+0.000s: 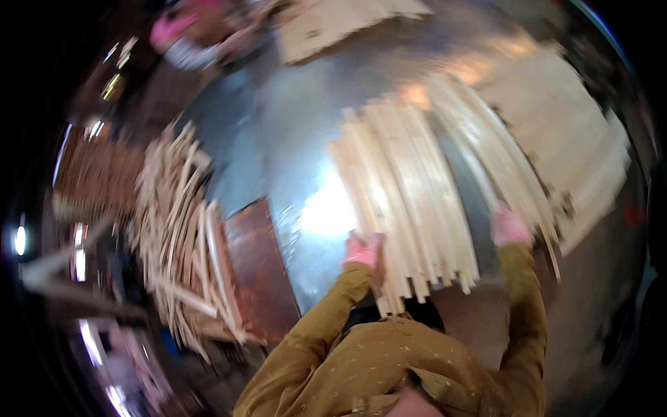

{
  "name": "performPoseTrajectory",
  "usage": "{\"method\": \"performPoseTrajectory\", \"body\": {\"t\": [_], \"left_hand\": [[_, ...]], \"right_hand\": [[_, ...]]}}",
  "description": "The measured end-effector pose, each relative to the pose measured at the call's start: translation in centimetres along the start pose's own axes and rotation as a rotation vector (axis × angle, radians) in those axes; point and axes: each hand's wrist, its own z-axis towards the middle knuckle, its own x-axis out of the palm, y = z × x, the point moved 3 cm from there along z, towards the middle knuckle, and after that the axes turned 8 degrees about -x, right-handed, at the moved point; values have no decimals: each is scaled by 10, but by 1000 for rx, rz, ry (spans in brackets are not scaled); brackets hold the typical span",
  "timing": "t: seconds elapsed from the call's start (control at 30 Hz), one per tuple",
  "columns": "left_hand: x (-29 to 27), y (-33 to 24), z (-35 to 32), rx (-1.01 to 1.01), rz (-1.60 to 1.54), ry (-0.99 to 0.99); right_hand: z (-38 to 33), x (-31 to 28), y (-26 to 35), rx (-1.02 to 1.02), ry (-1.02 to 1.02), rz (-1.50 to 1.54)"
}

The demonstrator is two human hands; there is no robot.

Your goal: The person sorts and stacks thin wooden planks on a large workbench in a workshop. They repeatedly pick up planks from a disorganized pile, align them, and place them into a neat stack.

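Note:
My left hand [363,251], in a pink glove, rests against the near left edge of a row of pale wooden strips [410,194]. Its fingers are too blurred to make out whether they grip or only press. My right hand [512,226], also gloved in pink, is closed around the near end of a wooden strip [479,163], just left of a second bunch of strips [511,156]. Both groups lie lengthwise away from me on a shiny metal table [299,153], and the left row's near ends overhang the front edge.
A heap of loose thin strips [184,243] lies at the left, beside a reddish-brown board [260,257]. Flat pale wood panels [556,125] are at the right. Across the table, another person's arm [198,52] is near another panel [340,24].

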Motion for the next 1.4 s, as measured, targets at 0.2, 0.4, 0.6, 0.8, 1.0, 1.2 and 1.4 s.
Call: {"method": "performPoseTrajectory", "body": {"t": [0.2, 0.4, 0.6, 0.8, 1.0, 1.2, 1.4], "left_hand": [[17, -64, -21, 16, 134, 159], [-17, -66, -21, 608, 457, 385], [-212, 46, 2, 284, 402, -333], [-449, 229, -9, -278, 731, -1217], [-478, 276, 7, -231, 562, -434], [-464, 327, -34, 164, 247, 148], [-666, 397, 5, -369, -240, -898]], "right_hand": [[-12, 13, -28, -520, -405, -131], [-31, 34, 13, -345, -356, -546], [-44, 45, 28, -123, -342, -301], [-118, 132, 173, -708, -492, 220], [-262, 282, 445, -993, -2, 757], [-340, 380, 641, -555, 185, 138], [-339, 404, 646, -495, 141, 407]]}}
